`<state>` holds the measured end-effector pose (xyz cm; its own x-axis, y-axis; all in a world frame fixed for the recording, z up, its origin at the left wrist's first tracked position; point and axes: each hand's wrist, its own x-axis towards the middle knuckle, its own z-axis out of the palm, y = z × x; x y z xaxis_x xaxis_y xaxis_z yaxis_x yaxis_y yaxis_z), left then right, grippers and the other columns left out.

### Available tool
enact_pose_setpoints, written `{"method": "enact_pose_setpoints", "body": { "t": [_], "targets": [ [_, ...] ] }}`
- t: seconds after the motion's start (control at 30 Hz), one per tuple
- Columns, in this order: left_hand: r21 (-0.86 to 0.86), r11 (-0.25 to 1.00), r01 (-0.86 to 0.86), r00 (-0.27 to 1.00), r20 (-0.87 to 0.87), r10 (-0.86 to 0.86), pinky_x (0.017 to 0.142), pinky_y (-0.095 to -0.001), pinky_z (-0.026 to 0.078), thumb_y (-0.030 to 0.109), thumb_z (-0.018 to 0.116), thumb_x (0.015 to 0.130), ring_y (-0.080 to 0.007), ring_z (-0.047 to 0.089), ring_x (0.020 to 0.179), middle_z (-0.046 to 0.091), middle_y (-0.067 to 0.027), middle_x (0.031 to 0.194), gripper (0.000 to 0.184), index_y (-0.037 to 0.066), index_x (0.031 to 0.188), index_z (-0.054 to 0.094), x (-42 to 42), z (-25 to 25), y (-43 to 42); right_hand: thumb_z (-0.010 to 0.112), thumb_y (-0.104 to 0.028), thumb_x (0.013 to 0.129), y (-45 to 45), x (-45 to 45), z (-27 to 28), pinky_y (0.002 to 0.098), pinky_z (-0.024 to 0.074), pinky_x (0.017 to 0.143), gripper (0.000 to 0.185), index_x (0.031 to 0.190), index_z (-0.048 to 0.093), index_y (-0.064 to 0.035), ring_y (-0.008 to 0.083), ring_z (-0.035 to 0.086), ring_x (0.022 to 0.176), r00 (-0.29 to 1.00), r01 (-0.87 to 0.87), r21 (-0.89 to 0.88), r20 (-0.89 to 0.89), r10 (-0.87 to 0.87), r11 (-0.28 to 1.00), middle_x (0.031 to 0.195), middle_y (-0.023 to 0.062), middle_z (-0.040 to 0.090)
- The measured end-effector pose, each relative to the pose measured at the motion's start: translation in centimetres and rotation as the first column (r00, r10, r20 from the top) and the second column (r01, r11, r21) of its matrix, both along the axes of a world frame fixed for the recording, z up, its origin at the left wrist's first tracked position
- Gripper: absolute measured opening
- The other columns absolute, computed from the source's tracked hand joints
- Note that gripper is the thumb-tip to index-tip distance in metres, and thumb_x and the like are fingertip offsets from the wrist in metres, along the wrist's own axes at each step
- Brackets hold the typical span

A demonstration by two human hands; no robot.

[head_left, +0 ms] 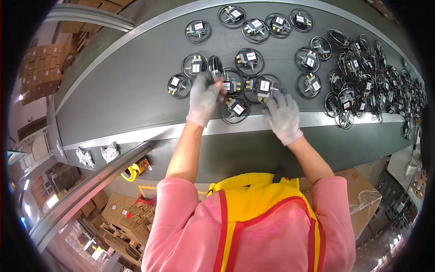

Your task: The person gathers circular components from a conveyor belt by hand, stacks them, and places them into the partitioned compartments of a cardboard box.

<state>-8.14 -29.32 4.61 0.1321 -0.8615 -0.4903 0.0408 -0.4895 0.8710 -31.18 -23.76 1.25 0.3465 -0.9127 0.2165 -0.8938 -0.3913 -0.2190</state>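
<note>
My left hand (pixel 202 100), in a pale grey glove, is closed round a thermostat (pixel 216 67) with a coiled black tube, its coil on edge above the belt. My right hand (pixel 283 117), also gloved, has its fingers bent onto the lower edge of another thermostat (pixel 264 86), white label facing up. That one overlaps a neighbour whose brass terminals show at its left. Just right of my left hand lies a partly covered thermostat (pixel 232 86). Below it is one tilted thermostat (pixel 236 108). Motion blurs the fingertips of both hands.
Several more coiled thermostats (pixel 248 57) lie spread over the dark conveyor belt (pixel 131 81). A dense heap of them (pixel 362 77) covers the right end. A metal rail (pixel 154 134) runs along the near edge, with crumpled foil (pixel 110 152) at left. Cardboard boxes (pixel 43 68) stand beyond.
</note>
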Motion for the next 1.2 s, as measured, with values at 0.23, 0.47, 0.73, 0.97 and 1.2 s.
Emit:
{"method": "enact_pose_setpoints", "body": {
  "t": [0.23, 0.47, 0.73, 0.97, 1.2],
  "targets": [
    [-0.347, 0.534, 0.771, 0.502, 0.846, -0.176, 0.071, -0.0405, 0.051, 0.004, 0.066, 0.073, -0.03, 0.059, 0.089, 0.061, -0.0106, 0.105, 0.023, 0.01, 0.095, 0.061, 4.2, -3.8, 8.5, 0.063, -0.01, 0.078, -1.5, -5.5, -1.6, 0.0359, 0.0468, 0.067, 0.014, 0.091, 0.067, -0.0077, 0.0256, 0.058, 0.078, 0.973, 0.151, 0.076, 0.163, -0.162, 0.986, 0.093, 0.0086, 0.062],
    [-0.202, 0.525, 0.827, 0.332, 0.928, -0.166, 0.066, -0.0412, 0.049, 0.012, 0.071, 0.066, -0.0301, 0.056, 0.082, 0.06, -0.0075, 0.099, 0.03, 0.015, 0.096, 0.065, 2.7, -5.6, 9.8, 0.06, -0.017, 0.088, -2.0, -4.2, -0.4, 0.0355, 0.0467, 0.055, 0.016, 0.098, 0.063, -0.0048, 0.0186, 0.057, 0.057, 0.532, 0.283, 0.392, 0.696, -0.483, 0.876, 0.076, 0.0097, 0.063],
    [-0.239, 0.624, 0.744, 0.347, 0.936, -0.056, 0.057, -0.038, 0.049, 0.015, 0.07, 0.07, -0.0256, 0.059, 0.073, 0.061, -0.0053, 0.096, 0.02, 0.018, 0.089, 0.066, 5.3, -4.7, 10.6, 0.061, -0.024, 0.085, -0.7, -3.0, -1.6, 0.0437, 0.0513, 0.062, 0.02, 0.1, 0.062, -0.0109, 0.0316, 0.064, 0.076, 0.974, 0.217, 0.106, 0.042, -0.222, 0.97, 0.1, 0.0101, 0.061],
    [0.02, 0.928, -0.373, 0.923, 0.111, 0.369, 0.047, -0.0232, 0.044, 0.015, 0.058, 0.092, -0.0103, 0.059, 0.062, 0.063, -0.0047, 0.093, 0.021, 0.005, 0.111, 0.056, 9.6, -1.3, 10.5, 0.064, -0.015, 0.085, -1.6, -1.5, -1.2, 0.0363, 0.0499, 0.07, 0.029, 0.111, 0.064, -0.0015, 0.0304, 0.065, 0.077, 0.665, 0.245, 0.339, 0.623, -0.412, 0.908, 0.086, 0.0146, 0.067],
    [-0.358, 0.933, 0.041, 0.503, 0.814, 0.291, 0.056, -0.0396, 0.05, 0.012, 0.059, 0.086, -0.0269, 0.064, 0.07, 0.064, -0.0107, 0.105, 0.027, 0.012, 0.114, 0.058, 7.6, -5.5, 5.3, 0.069, -0.02, 0.069, -0.7, 0.9, -1.6, 0.0405, 0.0494, 0.064, 0.016, 0.079, 0.063, -0.0076, 0.0312, 0.059, 0.076, 0.977, -0.201, 0.081, -0.048, 0.206, 0.976, 0.091, 0.0104, 0.06]
  ]
}}
